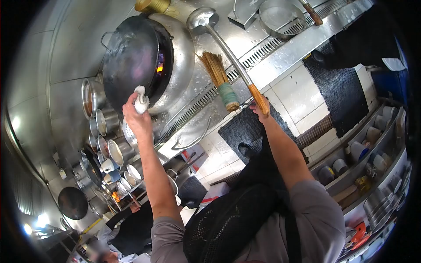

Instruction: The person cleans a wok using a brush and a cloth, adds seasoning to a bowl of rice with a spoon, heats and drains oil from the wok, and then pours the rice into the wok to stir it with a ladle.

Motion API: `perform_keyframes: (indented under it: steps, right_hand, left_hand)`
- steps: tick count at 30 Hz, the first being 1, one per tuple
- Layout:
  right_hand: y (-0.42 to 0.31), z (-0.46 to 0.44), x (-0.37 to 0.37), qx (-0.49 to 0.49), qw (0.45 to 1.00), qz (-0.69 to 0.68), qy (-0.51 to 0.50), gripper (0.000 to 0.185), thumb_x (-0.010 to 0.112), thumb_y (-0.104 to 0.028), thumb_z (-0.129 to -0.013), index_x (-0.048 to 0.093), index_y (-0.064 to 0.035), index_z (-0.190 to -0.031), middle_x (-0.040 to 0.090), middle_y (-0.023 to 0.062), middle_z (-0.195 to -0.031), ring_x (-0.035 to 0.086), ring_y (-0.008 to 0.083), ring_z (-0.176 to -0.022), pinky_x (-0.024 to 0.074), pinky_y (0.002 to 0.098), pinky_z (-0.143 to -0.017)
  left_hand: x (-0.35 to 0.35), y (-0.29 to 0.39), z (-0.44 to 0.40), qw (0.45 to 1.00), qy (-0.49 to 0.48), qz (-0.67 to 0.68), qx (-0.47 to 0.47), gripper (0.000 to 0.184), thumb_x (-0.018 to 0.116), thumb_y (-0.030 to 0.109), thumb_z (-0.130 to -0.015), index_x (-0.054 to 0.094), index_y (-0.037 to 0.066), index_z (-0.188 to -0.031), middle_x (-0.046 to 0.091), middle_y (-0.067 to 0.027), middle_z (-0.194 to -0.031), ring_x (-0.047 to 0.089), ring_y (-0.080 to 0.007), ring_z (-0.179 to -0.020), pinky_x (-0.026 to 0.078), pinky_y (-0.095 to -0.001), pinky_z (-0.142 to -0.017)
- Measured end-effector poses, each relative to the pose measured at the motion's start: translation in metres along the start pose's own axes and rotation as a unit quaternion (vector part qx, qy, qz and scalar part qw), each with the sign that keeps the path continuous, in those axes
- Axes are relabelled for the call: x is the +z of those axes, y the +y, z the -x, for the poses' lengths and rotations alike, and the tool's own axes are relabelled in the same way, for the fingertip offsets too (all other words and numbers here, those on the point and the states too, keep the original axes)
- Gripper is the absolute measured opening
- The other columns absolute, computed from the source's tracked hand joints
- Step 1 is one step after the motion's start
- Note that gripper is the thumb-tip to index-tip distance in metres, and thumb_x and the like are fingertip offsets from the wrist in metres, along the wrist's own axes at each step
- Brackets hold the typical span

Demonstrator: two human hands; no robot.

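Note:
My left hand [138, 120] is closed on a folded white cloth [141, 101] at the near rim of a dark wok [129, 61]. The wok is tilted up on the steel burner ring [182, 65], and an orange flame [160, 66] shows beneath its edge. In my right hand [260, 113] is the wooden handle of a long steel ladle [228, 51]. The ladle's bowl is up at the back of the stove top, right of the wok. Between wok and ladle handle lies a bamboo brush [218, 79] with a green-wrapped grip.
Steel pots [106, 121] and bowls stand left of the wok. A round shallow pan [282, 17] sits at the back right, near a drain grate [274, 42]. Containers fill a shelf [351, 164] at right. Other people stand at lower left and upper right. Black mats [335, 87] cover floor tiles.

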State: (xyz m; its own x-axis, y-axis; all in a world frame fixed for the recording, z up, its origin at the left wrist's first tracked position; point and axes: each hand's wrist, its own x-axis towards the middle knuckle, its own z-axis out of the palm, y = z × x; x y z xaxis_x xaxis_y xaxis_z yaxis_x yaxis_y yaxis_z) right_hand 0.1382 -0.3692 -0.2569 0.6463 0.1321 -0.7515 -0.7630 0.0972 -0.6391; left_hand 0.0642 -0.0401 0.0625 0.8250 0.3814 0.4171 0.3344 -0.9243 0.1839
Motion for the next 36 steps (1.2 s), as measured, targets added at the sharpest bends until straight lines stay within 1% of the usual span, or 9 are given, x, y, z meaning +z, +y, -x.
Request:
perform_keyframes:
  steps: [3,6,8,15,17,20,33,35,36]
  right_hand:
    - [-0.002,0.0,-0.002,-0.006,1.0,-0.009,-0.002,0.03,0.049,-0.02,-0.097,0.058,-0.0055,-0.121,0.067,0.0049,-0.086,0.064,0.0142,-0.062,0.0433,0.0216,-0.046]
    - [0.0,-0.002,-0.003,-0.021,0.999,-0.018,-0.018,0.027,0.054,-0.024,-0.098,0.061,-0.005,-0.116,0.067,0.0047,-0.08,0.063,0.0137,-0.061,0.0458,0.0234,-0.048]
    - [0.007,-0.008,-0.003,-0.045,0.998,-0.036,-0.012,0.031,0.059,-0.03,-0.098,0.064,-0.0033,-0.112,0.067,0.0049,-0.08,0.062,0.013,-0.061,0.048,0.0251,-0.052]
    - [0.011,-0.017,-0.008,-0.047,0.998,-0.04,-0.022,0.034,0.061,-0.032,-0.097,0.065,-0.0014,-0.11,0.066,0.0046,-0.08,0.06,0.0105,-0.068,0.049,0.0261,-0.061]
    - [0.008,-0.016,-0.008,-0.023,0.998,-0.053,-0.03,0.034,0.061,-0.033,-0.096,0.065,-0.0015,-0.109,0.066,0.0044,-0.081,0.06,0.0109,-0.072,0.0487,0.027,-0.065]
    - [0.016,-0.026,-0.009,-0.028,0.999,-0.01,-0.012,0.034,0.061,-0.033,-0.096,0.066,-0.0013,-0.109,0.067,0.0039,-0.082,0.061,0.0118,-0.073,0.0489,0.0278,-0.066]
    - [0.012,-0.021,-0.01,-0.042,0.998,-0.018,-0.033,0.034,0.061,-0.032,-0.097,0.065,-0.0005,-0.109,0.067,0.005,-0.087,0.061,0.012,-0.077,0.049,0.0273,-0.07]
    - [0.007,-0.019,-0.01,-0.011,0.999,0.002,-0.039,0.032,0.053,-0.021,-0.093,0.057,-0.0059,-0.122,0.066,0.0025,-0.09,0.064,0.0105,-0.062,0.0465,0.0164,-0.043]
    - [0.007,-0.017,-0.01,-0.011,0.999,0.002,-0.039,0.032,0.053,-0.021,-0.093,0.057,-0.0059,-0.122,0.066,0.0025,-0.09,0.064,0.0105,-0.062,0.0465,0.0164,-0.043]
  left_hand:
    - [-0.005,0.004,-0.003,1.0,0.002,0.005,-0.015,0.054,0.066,-0.009,-0.07,0.058,0.008,-0.12,0.06,-0.017,-0.108,0.057,-0.0379,-0.103,0.044,-0.0446,-0.09]
    - [-0.008,-0.001,-0.009,1.0,0.019,0.005,-0.004,0.047,0.071,0.0,-0.075,0.059,0.007,-0.12,0.061,-0.0153,-0.11,0.057,-0.0352,-0.103,0.044,-0.0422,-0.091]
    - [-0.011,-0.001,-0.012,1.0,0.017,0.004,0.0,0.046,0.072,0.001,-0.076,0.059,0.006,-0.12,0.061,-0.0148,-0.111,0.057,-0.0346,-0.104,0.044,-0.0418,-0.091]
    - [-0.018,-0.002,-0.018,1.0,0.019,0.015,0.007,0.044,0.075,0.005,-0.077,0.06,0.005,-0.119,0.061,-0.0125,-0.113,0.058,-0.032,-0.105,0.045,-0.0398,-0.092]
    - [-0.019,-0.001,-0.018,1.0,0.014,0.017,0.003,0.044,0.075,0.006,-0.078,0.059,0.005,-0.119,0.061,-0.0125,-0.113,0.058,-0.0318,-0.105,0.045,-0.0396,-0.092]
    - [-0.019,-0.002,-0.019,0.999,0.022,0.023,0.013,0.043,0.075,0.008,-0.079,0.059,0.005,-0.119,0.062,-0.0125,-0.113,0.058,-0.0317,-0.105,0.045,-0.0397,-0.091]
    - [-0.019,-0.001,-0.018,1.0,0.017,0.023,-0.007,0.042,0.075,0.01,-0.08,0.059,0.005,-0.119,0.061,-0.0128,-0.114,0.058,-0.0319,-0.104,0.045,-0.0397,-0.091]
    - [-0.019,-0.004,-0.019,1.0,0.015,0.005,-0.007,0.046,0.077,0.011,-0.08,0.059,0.004,-0.122,0.061,-0.0114,-0.116,0.06,-0.0277,-0.106,0.046,-0.0354,-0.092]
    - [-0.019,-0.004,-0.02,1.0,0.016,0.005,-0.007,0.046,0.077,0.011,-0.08,0.059,0.004,-0.122,0.061,-0.0114,-0.116,0.06,-0.0277,-0.106,0.046,-0.0354,-0.092]
